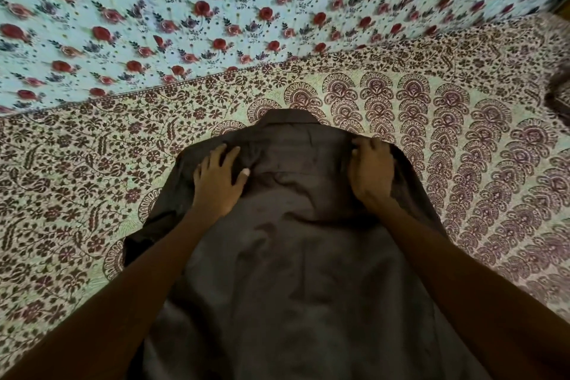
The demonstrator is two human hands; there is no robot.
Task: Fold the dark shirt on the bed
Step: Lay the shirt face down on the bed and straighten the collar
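With the dark shirt (293,256) on the bed (77,179) under the left hand (219,182), pressed flat, and the right hand (371,170), apparently pinching shoulder fabric, a one-sided pull could skew the fold.

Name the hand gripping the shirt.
The right hand: its fingers curl into the dark shirt at the shoulder; the left hand lies flat, fingers spread.
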